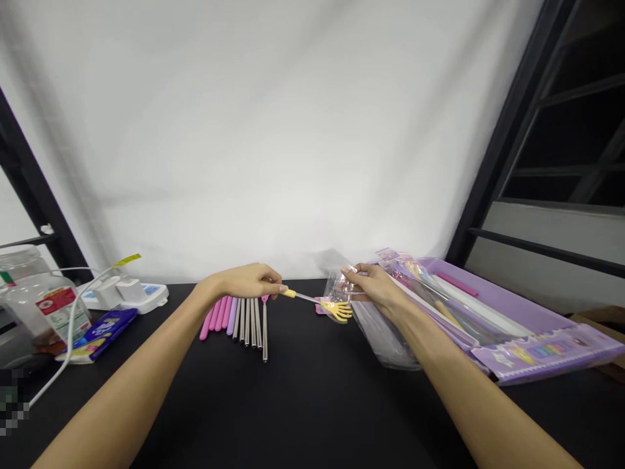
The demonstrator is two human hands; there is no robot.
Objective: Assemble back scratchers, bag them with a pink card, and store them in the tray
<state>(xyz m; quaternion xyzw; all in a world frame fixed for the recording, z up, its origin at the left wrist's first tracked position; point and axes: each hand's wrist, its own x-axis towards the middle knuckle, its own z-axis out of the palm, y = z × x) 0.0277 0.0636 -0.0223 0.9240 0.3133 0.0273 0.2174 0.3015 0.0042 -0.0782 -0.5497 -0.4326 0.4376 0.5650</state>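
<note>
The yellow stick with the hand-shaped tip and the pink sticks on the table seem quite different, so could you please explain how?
Colour: the yellow stick has yellow ends on a silvery shaft, while the visible parts of the pink sticks are pink.
Pose: the yellow stick points sideways in the left hand; the pink sticks lie on the black table, near ends toward the person.
Both kinds are long and slim.

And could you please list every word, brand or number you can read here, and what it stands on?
No text can be read with certainty.
Red-and-white label on the clear container: too small and blurred.
Blue packet: pale lettering, too blurred.
Purple packaging: multicoloured lettering, too blurred.
Yellow cable tag: any print too small.
Yellow hand-shaped tool in the left hand: none visible.
</note>
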